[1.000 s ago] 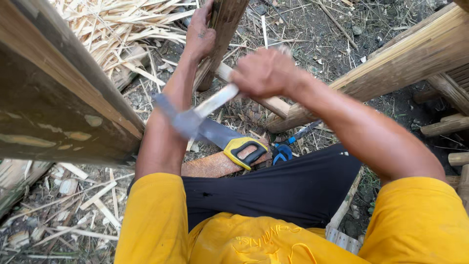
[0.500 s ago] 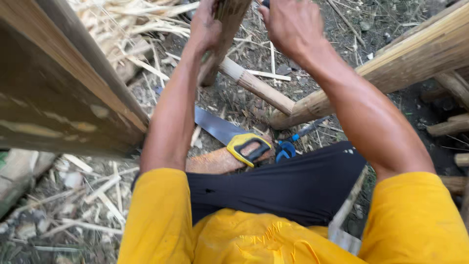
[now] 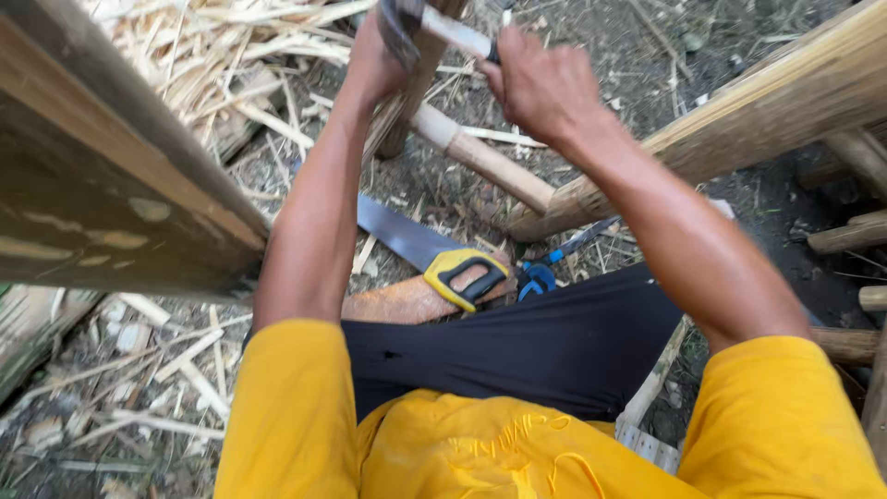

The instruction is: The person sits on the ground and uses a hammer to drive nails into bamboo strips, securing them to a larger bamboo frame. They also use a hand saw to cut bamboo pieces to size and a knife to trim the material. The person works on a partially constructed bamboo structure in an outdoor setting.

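My left hand [image 3: 372, 66] grips an upright brown wooden piece [image 3: 413, 92] at the top of the view. My right hand [image 3: 539, 85] is closed around the pale handle of a hammer-like tool [image 3: 442, 26]. Its grey head is level with the top of the wooden piece, right beside my left hand, and partly cut off by the frame edge. Below my arms, a handsaw [image 3: 434, 257] with a yellow and black handle lies on the ground by my knee.
A thick bamboo beam [image 3: 767, 115] slants across the right, with a thinner bamboo pole [image 3: 485, 164] under it. A dark weathered plank [image 3: 111, 185] fills the left. Pale bamboo shavings [image 3: 194, 55] litter the dirt. A blue-handled tool [image 3: 538, 275] lies beside the saw.
My right hand has swung the tool from low, above the saw, up and away to the top of the wooden piece. My left hand keeps its hold on the piece.
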